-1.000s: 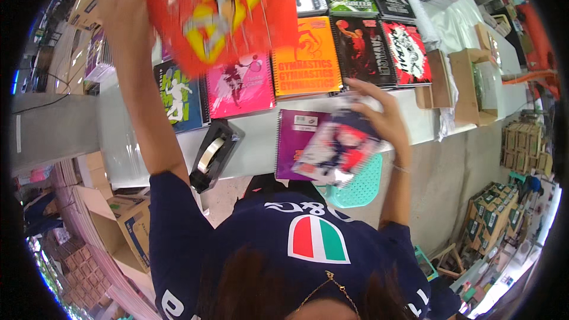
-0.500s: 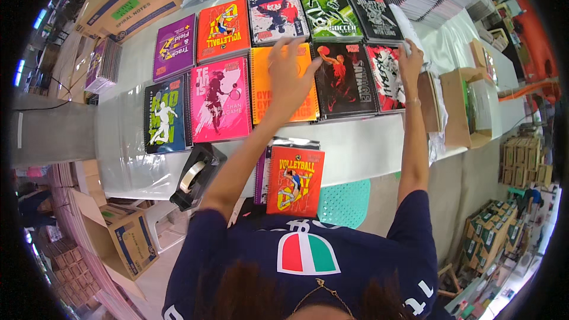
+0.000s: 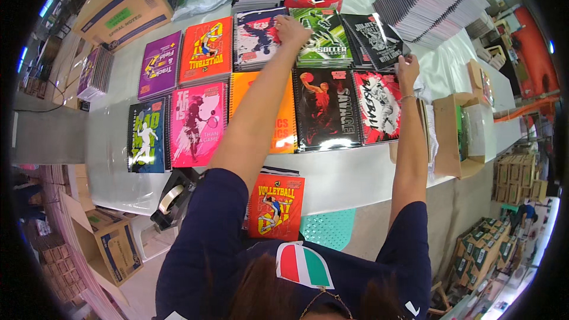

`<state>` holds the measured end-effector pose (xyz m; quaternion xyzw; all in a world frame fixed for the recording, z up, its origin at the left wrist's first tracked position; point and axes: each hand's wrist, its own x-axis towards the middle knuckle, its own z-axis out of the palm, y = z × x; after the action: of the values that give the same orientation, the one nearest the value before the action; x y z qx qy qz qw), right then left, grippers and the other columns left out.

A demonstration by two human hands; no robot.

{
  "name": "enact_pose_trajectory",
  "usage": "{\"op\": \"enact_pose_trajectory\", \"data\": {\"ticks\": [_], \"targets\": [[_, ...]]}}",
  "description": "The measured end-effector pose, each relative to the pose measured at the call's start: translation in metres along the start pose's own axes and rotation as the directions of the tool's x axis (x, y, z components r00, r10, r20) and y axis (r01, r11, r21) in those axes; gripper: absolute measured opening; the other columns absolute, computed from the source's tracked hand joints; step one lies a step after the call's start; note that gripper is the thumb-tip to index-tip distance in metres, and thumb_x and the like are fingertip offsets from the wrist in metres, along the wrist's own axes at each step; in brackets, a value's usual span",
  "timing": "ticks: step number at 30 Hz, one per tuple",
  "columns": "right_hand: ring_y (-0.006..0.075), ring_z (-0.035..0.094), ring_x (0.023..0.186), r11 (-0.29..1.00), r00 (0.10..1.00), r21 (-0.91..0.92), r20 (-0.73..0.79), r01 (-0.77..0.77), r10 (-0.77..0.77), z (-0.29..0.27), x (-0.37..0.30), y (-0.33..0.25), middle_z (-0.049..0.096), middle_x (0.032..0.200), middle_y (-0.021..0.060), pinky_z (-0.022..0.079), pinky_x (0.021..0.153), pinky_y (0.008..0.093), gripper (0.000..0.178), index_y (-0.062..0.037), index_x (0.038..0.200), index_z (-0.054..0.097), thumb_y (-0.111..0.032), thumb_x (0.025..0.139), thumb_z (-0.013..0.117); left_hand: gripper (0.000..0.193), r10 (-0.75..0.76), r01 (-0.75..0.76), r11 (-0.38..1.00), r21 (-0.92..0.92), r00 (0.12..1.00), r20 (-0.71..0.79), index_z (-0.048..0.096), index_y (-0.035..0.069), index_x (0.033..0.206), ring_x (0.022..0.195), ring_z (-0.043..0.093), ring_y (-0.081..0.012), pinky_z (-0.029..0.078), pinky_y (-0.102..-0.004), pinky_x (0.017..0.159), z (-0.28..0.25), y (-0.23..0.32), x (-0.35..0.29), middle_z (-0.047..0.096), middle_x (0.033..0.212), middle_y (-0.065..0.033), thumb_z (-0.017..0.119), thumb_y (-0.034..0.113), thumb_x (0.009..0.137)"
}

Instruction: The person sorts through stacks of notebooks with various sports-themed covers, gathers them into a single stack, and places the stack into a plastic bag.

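Stacks of spiral notebooks lie in two rows on the white table. At the back right, my right hand [image 3: 407,71] pinches the near right corner of a black notebook [image 3: 377,39], which lies slanted off the stack beneath it. My left hand [image 3: 293,31] reaches over the orange notebook [image 3: 283,109], its fingers curled together where the white notebook with a dark blue and red figure [image 3: 256,38] meets the green soccer notebook [image 3: 323,34]. What those fingers hold, if anything, is hidden. Below my right hand lies a red and white baseball notebook [image 3: 379,106], beside a black basketball notebook [image 3: 327,109].
Left in the rows are purple [image 3: 160,64], orange-red [image 3: 206,50], pink [image 3: 197,124] and blue [image 3: 148,136] notebooks. A tape dispenser [image 3: 172,198] and another orange-red notebook [image 3: 277,207] are near me. Cartons [image 3: 121,9] and a tall notebook stack [image 3: 424,3] stand behind.
My left hand has moved from above the orange notebook to the back row. My right hand has moved to the black notebook's corner, and that notebook has turned askew.
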<state>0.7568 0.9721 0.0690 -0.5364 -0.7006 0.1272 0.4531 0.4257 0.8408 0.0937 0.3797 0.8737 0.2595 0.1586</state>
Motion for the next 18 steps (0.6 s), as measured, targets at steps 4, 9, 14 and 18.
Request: {"op": "enact_pose_trajectory", "data": {"ticks": [4, 9, 14, 18], "targets": [[0.0253, 0.058, 0.088, 0.966, 0.982, 0.258, -0.176, -0.02, 0.067, -0.037, -0.008, -0.036, 0.061, 0.098, 0.0185, 0.045, 0.082, 0.0371, 0.033, 0.003, 0.116, 0.051, -0.019, 0.091, 0.053, 0.136, -0.02, -0.04, 0.965, 0.261, 0.975, 0.223, 0.025, 0.001, 0.144, 0.13, 0.038, -0.035, 0.044, -0.0423, 0.1, -0.009, 0.012, 0.019, 0.025, 0.145, -0.0197, 0.087, 0.064, 0.04], [0.0114, 0.052, 0.081, 0.794, 0.921, 0.607, -0.322, 0.022, 0.22, -0.117, -0.036, -0.124, 0.055, 0.1, 0.0053, 0.044, 0.067, 0.0239, 0.038, -0.0066, 0.124, 0.048, -0.018, 0.09, 0.061, 0.123, 0.296, -0.341, 0.897, 0.28, 0.936, 0.191, 0.041, 0.011, 0.14, 0.133, 0.034, -0.0396, 0.038, -0.0465, 0.105, -0.008, -0.047, 0.096, 0.032, 0.145, -0.0264, 0.075, 0.078, 0.044], [0.0177, 0.056, 0.093, 0.725, 0.948, 0.688, -0.259, 0.045, 0.187, -0.231, -0.093, -0.129, 0.056, 0.108, 0.0093, 0.047, 0.076, 0.0297, 0.04, 0.0003, 0.126, 0.045, -0.016, 0.093, 0.06, 0.081, 0.419, -0.474, 0.849, 0.234, 0.874, 0.247, 0.05, 0.005, 0.129, 0.115, 0.05, -0.0296, 0.042, -0.0389, 0.097, 0.001, -0.054, 0.121, 0.054, 0.125, -0.0196, 0.075, 0.054, 0.07], [0.0215, 0.056, 0.097, 0.648, 0.999, 0.761, -0.012, 0.042, -0.051, -0.309, -0.147, -0.091, 0.057, 0.109, 0.012, 0.048, 0.082, 0.0342, 0.041, -0.0043, 0.125, 0.046, -0.025, 0.093, 0.061, 0.086, 0.176, -0.395, 0.878, 0.271, 0.792, 0.585, 0.038, 0.013, 0.136, 0.106, 0.056, -0.0313, 0.049, -0.0448, 0.085, -0.021, -0.034, 0.125, 0.048, 0.13, -0.0198, 0.079, 0.045, 0.068]]}}
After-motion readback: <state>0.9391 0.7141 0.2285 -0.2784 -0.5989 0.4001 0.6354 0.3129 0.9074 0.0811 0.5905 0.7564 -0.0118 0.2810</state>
